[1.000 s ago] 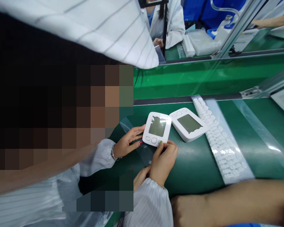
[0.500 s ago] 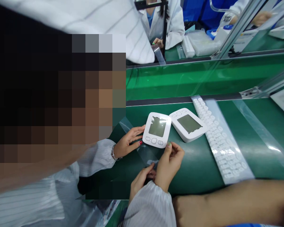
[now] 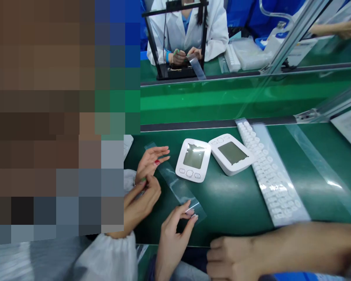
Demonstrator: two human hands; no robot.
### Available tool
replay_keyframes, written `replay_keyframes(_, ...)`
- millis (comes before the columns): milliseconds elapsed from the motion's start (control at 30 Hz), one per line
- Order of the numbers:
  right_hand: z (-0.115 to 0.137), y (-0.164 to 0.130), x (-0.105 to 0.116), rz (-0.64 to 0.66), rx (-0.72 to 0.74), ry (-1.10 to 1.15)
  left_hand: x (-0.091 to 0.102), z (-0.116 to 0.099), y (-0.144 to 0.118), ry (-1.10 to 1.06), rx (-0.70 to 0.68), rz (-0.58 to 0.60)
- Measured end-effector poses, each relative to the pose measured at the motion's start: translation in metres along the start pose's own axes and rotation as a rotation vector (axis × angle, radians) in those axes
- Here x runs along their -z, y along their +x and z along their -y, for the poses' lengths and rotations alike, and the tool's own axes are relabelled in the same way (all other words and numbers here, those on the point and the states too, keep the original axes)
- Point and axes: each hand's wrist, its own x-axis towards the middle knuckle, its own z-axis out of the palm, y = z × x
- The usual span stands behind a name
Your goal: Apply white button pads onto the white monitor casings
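Note:
Two white devices with grey screens and buttons, looking like blood pressure monitors, lie on the green bench: the near monitor [image 3: 190,171] and the far monitor [image 3: 240,168], nearly touching. My left hand [image 3: 175,230] is at the near end of a clear plastic strip [image 3: 175,183], thumb and fingers apart, fingertips over the film. Whether they touch it, I cannot tell. My right hand [image 3: 234,257] rests in a loose fist by the bench's near edge; its palm side is hidden. Neither hand touches the monitors.
On the left are a co-worker's two hands [image 3: 152,160], in striped white sleeves. A clear bag of small white parts [image 3: 275,179] lies right of the monitors. Another clear strip [image 3: 324,171] is farther right. Beyond the green divider [image 3: 210,95], a person in white sits at a black frame [image 3: 206,39].
The co-worker's hands have drawn back left from the near monitor, one of them uncovering my left hand and my right fist. The co-worker's striped white garment has left the upper left. The monitors stay put.

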Motion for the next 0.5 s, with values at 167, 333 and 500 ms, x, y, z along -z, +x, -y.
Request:
replay_keyframes(167,-0.027,0.022,0.038,-0.171,-0.411,-0.2,-0.016,0.0,-0.017,0.027,-0.014,-0.138)
replay_keyframes(333,-0.041,0.024,0.037,-0.138,-0.574,-0.359,-0.015,-0.003,-0.018,0.024,-0.022,-0.176)
replay_keyframes(500,-0.042,0.027,0.032,-0.105,-0.6,-0.378,-0.013,-0.001,-0.018,-0.021,-0.02,-0.164)
